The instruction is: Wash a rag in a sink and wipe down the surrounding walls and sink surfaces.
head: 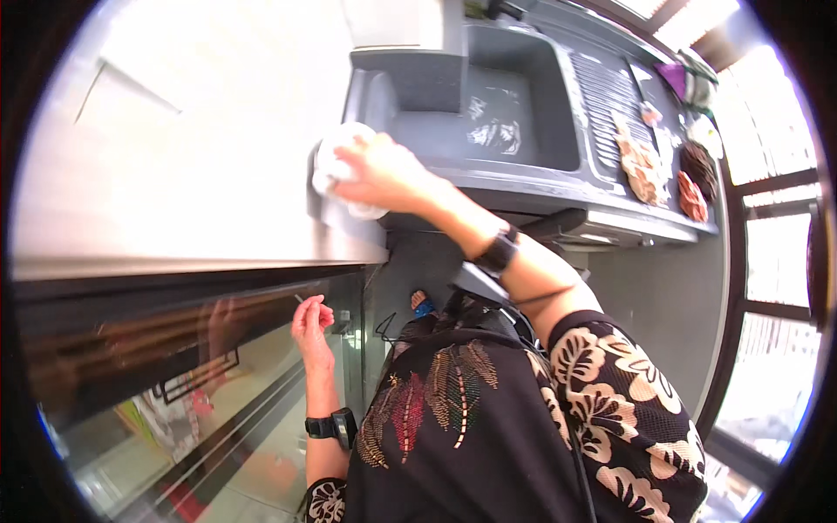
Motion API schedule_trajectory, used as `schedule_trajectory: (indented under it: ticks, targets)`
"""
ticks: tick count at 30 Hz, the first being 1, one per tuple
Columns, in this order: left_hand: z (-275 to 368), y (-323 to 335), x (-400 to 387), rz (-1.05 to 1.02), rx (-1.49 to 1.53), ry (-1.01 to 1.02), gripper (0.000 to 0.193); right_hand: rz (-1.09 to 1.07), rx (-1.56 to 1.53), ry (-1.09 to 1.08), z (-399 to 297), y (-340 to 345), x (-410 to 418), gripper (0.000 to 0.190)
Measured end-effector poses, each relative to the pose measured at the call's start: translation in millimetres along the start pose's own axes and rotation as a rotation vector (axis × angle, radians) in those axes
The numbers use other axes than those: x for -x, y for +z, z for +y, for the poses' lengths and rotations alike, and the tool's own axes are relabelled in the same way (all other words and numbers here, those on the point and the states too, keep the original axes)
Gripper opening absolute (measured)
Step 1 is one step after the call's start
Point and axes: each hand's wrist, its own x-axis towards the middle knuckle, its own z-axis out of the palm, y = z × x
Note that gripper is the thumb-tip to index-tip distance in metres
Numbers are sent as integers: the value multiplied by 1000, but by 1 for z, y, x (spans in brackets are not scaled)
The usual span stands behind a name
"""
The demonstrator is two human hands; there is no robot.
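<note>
My right hand [382, 171] presses down on a bunched white cloth [337, 157], at the corner where the pale countertop [229, 189] meets the grey sink's rim [366, 91]. Motion blur softens the hand and the cloth. Lower down, my left hand [314, 320] hangs in front of a glossy dark glass panel [255, 353], its fingers curled in against the thumb. A thin pale streak shows by its fingertips; I cannot tell whether that is an object or a reflection.
Wet patches shine in the sink's basin [497, 124]. Crumpled brown material [641, 167] lies on the ribbed drainboard [601, 98], with dark and reddish bundles [693, 196] at its far right. A window [775, 255] stands along the right. Below is a grey floor [425, 255].
</note>
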Motion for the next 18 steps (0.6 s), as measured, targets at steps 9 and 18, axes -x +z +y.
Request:
schedule_trajectory:
  ticks: [9,18]
  targets:
    - [15,92,-32,-227,-82,68,19,154,434,-90,84,18,73,64]
    - [51,181,-67,-413,-187,277,17,104,454,329,246,-142,278,64]
